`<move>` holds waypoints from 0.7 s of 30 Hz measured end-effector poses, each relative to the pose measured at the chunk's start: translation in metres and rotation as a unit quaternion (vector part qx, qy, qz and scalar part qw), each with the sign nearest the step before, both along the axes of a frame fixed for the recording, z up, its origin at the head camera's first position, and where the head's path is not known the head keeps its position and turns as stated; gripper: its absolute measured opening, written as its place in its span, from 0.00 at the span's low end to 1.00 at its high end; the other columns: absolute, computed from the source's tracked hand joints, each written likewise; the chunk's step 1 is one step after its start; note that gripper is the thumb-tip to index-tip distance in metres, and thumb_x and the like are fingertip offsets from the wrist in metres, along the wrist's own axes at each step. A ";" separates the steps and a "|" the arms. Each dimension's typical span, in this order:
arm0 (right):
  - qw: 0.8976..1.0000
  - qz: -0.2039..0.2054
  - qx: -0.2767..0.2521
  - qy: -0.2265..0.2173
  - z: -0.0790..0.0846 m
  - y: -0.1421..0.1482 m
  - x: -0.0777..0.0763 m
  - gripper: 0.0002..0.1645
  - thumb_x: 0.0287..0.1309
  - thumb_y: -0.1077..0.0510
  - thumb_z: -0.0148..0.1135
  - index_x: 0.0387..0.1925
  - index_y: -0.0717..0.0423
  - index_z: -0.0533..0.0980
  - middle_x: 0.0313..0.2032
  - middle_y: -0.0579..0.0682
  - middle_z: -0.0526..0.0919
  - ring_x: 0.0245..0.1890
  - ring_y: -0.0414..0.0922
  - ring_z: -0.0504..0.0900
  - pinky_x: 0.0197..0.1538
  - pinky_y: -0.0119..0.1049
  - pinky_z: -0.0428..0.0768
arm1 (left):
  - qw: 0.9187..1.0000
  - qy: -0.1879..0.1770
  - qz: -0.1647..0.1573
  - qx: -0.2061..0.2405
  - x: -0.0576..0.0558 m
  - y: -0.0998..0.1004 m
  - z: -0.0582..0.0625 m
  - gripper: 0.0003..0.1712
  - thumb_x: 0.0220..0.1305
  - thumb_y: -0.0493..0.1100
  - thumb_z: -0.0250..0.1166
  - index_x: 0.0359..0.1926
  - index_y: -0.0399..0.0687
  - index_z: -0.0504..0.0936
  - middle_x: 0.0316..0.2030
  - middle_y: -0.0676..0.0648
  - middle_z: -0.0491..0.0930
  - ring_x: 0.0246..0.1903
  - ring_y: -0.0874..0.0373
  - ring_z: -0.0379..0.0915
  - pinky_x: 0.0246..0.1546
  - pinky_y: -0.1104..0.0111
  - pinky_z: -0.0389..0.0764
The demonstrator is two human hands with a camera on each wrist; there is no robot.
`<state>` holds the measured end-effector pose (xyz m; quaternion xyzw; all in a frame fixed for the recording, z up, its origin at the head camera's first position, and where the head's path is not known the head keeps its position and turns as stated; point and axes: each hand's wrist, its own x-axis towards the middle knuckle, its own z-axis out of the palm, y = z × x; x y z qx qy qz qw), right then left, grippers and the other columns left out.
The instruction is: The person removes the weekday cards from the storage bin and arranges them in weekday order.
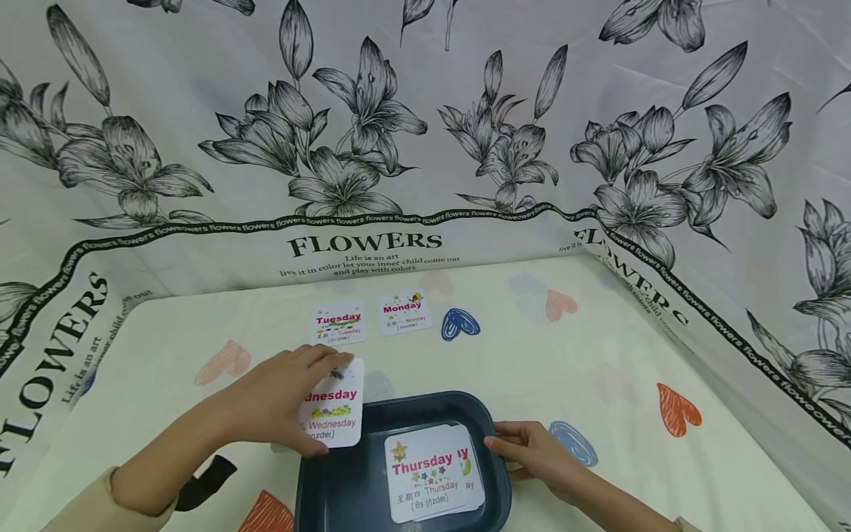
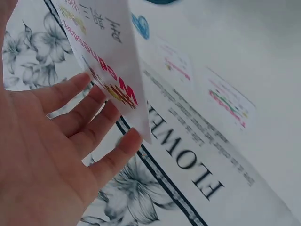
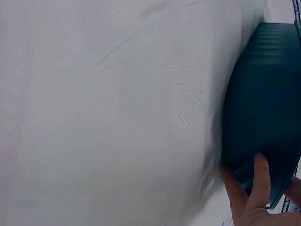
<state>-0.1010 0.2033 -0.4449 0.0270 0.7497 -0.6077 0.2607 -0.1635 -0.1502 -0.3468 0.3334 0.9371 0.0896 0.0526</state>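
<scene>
My left hand (image 1: pixel 272 399) holds a white Wednesday card (image 1: pixel 342 410) by its edges, over the left side of a dark blue tray (image 1: pixel 372 421). In the left wrist view the fingertips (image 2: pixel 129 141) lie along one edge of that card, which stands tilted. At the tray's right side my right hand (image 1: pixel 532 454) grips the wall, thumb at the rim and fingers on the outside. The right wrist view shows those fingers (image 3: pixel 262 174) against the outer wall. Inside the tray lies a Thursday card (image 1: pixel 425 476), overlapping at least one other card whose print is mostly hidden.
A Tuesday card (image 1: pixel 339 323) and a Monday card (image 1: pixel 404 312) lie side by side on the heart-patterned tablecloth (image 1: pixel 618 355) beyond the tray. A black strap-like object (image 1: pixel 206 484) is by the left wrist. Flower-printed fabric (image 1: pixel 505 125) rises behind and beside the table.
</scene>
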 end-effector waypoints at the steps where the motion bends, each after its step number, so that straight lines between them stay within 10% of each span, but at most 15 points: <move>1: 1.000 0.000 0.000 0.000 0.000 0.000 0.000 0.36 0.60 0.52 0.58 0.58 0.77 0.62 0.49 0.65 0.78 0.46 0.55 0.81 0.38 0.45 0.81 | 1.000 0.001 0.003 -0.001 -0.003 -0.004 0.000 0.61 0.22 0.67 0.76 0.62 0.48 0.67 0.56 0.47 0.70 0.50 0.50 0.68 0.50 0.51 0.72; 21: 1.000 -0.004 0.005 0.000 0.000 -0.001 0.000 0.36 0.60 0.52 0.58 0.58 0.76 0.63 0.48 0.65 0.79 0.46 0.55 0.81 0.37 0.44 0.81 | 0.999 0.022 0.036 -0.012 -0.039 -0.070 -0.016 0.60 0.24 0.61 0.78 0.61 0.40 0.66 0.52 0.42 0.70 0.40 0.54 0.68 0.36 0.60 0.73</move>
